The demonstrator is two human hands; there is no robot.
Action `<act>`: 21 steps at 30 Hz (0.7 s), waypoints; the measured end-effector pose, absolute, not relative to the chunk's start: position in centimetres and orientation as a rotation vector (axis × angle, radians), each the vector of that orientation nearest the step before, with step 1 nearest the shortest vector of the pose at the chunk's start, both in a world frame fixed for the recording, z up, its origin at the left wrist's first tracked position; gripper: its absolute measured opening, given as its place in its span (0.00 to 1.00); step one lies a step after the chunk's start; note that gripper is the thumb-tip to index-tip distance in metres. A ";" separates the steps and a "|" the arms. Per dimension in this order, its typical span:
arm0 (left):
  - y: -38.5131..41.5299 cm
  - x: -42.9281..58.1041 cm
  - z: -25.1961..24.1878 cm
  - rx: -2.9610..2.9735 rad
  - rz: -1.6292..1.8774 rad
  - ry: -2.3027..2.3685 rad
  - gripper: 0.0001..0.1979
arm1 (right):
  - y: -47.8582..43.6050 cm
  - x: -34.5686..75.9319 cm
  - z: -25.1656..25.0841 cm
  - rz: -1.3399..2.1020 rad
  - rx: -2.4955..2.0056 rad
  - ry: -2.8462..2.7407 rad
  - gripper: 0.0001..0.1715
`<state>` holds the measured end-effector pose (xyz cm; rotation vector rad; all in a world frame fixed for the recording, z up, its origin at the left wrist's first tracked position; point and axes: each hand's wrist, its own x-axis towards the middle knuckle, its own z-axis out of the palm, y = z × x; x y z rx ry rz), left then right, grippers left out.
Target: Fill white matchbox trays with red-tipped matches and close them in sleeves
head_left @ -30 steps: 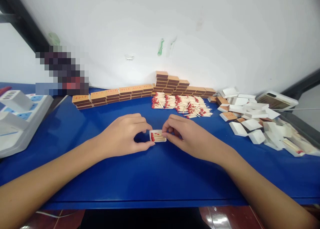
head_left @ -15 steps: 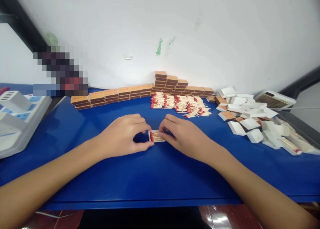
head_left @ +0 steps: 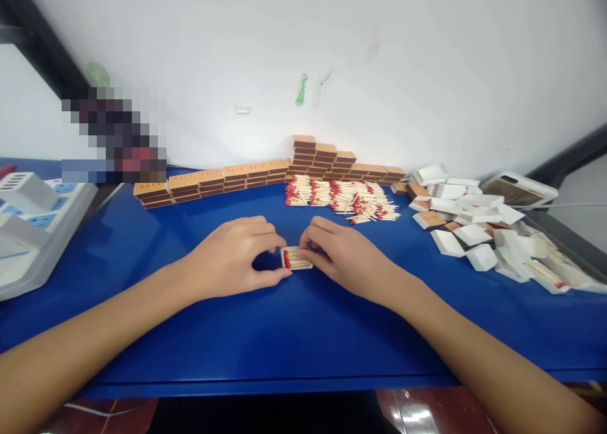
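Head view: pinches little box [head_left: 303, 268], in the middle, with left hand [head_left: 237, 255]; bunches right hand [head_left: 344, 255] over its right end, can't tell if gripping matches [head_left: 291, 261]. Looks light, squashy; best held softly by edges.

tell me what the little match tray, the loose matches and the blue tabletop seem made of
Match tray: probably thin white card with a fairly matte finish, judging by its slim, plain walls.
Loose matches: likely bare wood, given the pale, straight sticks; the red heads look coated on.
Blue tabletop: smooth and glossy, with soft reflections; plastic or painted board, hard to tell.
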<state>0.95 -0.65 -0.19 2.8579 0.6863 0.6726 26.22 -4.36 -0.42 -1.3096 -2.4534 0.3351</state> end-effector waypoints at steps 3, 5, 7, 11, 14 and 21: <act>-0.7 1.0 -0.1 2.845 0.656 0.707 0.10 | -4.0 27.0 -0.1 0.360 -1.263 -2.407 0.06; -0.6 0.9 0.0 2.828 0.634 0.729 0.10 | -3.4 28.6 0.2 0.320 -1.243 -2.355 0.07; -0.5 0.7 0.1 2.816 0.604 0.752 0.11 | -2.6 31.1 0.6 0.231 -1.261 -2.303 0.08; -0.4 0.3 0.1 2.818 0.570 0.771 0.11 | -1.0 36.0 1.0 0.200 -1.424 -2.263 0.12; -0.3 0.1 0.2 2.821 0.563 0.775 0.12 | -0.6 37.0 0.9 0.349 -1.477 -2.287 0.15; -0.3 -0.2 0.4 2.821 0.575 0.791 0.11 | -0.9 35.9 0.5 0.598 -1.519 -2.381 0.19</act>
